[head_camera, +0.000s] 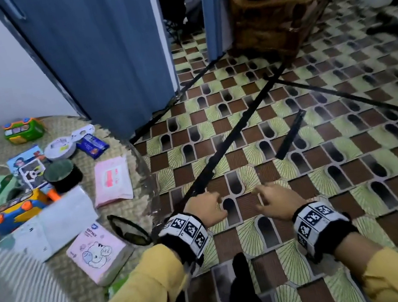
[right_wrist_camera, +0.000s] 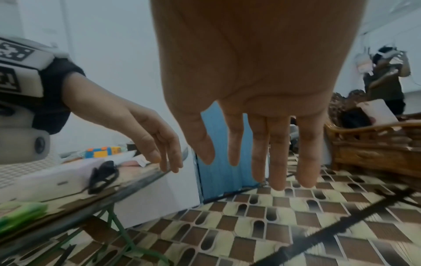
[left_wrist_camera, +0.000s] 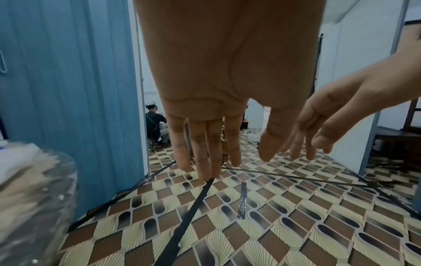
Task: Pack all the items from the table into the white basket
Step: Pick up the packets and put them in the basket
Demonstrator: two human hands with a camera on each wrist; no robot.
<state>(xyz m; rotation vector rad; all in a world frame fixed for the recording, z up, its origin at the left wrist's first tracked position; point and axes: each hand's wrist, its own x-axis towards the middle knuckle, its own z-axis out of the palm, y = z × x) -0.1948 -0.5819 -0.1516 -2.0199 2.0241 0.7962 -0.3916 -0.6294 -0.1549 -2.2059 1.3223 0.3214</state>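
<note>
Head view: we see both our hands out over the tiled floor (head_camera: 321, 129), right of the surface (head_camera: 116, 138).
Left hand (head_camera: 206, 206): fingers loose and apart, holding nothing, just off the surface's edge.
Right hand (head_camera: 277, 199): fingers straight and spread, empty, farther from the surface.
Basket (head_camera: 7, 277): white, on the surface's near left.
Items: pink packs (head_camera: 112, 179), sunglasses (head_camera: 129, 229), toys (head_camera: 22, 130) lie on the surface.

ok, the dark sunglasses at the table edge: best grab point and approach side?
Pinch the sunglasses at the frame front, probably at the bridge between the lenses, coming from above on the floor side with the left hand, which is nearest and empty. They lie flat beside the pink tissue pack, so the open table edge gives fingers more room.
</note>
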